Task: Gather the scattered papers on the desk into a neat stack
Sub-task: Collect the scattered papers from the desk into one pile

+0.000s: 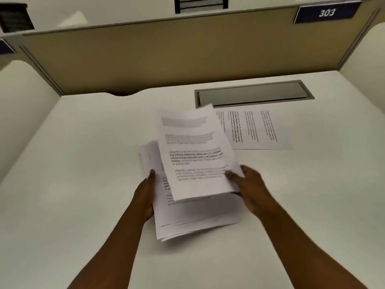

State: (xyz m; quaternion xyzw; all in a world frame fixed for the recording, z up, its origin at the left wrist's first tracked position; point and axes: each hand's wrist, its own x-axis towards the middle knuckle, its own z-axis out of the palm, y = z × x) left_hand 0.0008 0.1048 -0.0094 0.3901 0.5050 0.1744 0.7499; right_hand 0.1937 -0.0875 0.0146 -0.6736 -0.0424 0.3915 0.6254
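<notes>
A loose stack of printed papers (193, 213) is held above the middle of the white desk (83, 163), its sheets fanned and uneven. My left hand (145, 195) grips the stack's left edge, thumb on top. My right hand (248, 190) grips the right side, pinching the top sheet (193, 147), which sits skewed and blurred over the others. One more printed sheet (254, 130) lies flat on the desk behind and to the right, partly covered by the top sheet.
A grey cable flap (252, 93) is set into the desk at the back right. A tan partition (166, 55) closes the back, and white side panels stand left and right. A sign reading 303 (327, 12) hangs at top right.
</notes>
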